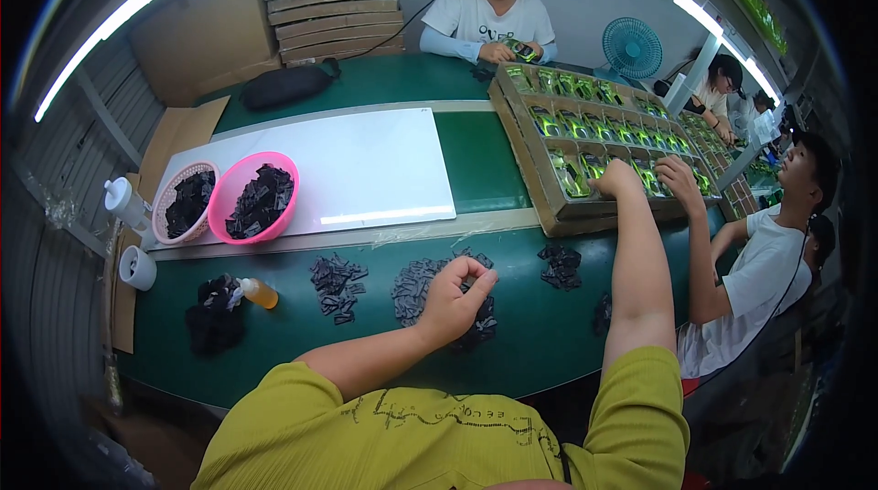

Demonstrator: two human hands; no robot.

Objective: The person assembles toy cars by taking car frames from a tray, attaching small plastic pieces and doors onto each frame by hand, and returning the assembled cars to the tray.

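My left hand hovers over a pile of small black plastic parts on the green table, fingers pinched together on one small black part. My right hand reaches far forward into a cardboard tray of green and black items, resting on one compartment near the tray's front edge. What its fingers hold is hidden. More piles of black parts lie at left and right of my left hand.
A pink basket and a pale basket hold black parts on a white board. A small amber bottle, a black cloth and a tape roll lie at left. A person's hand reaches into the tray from the right.
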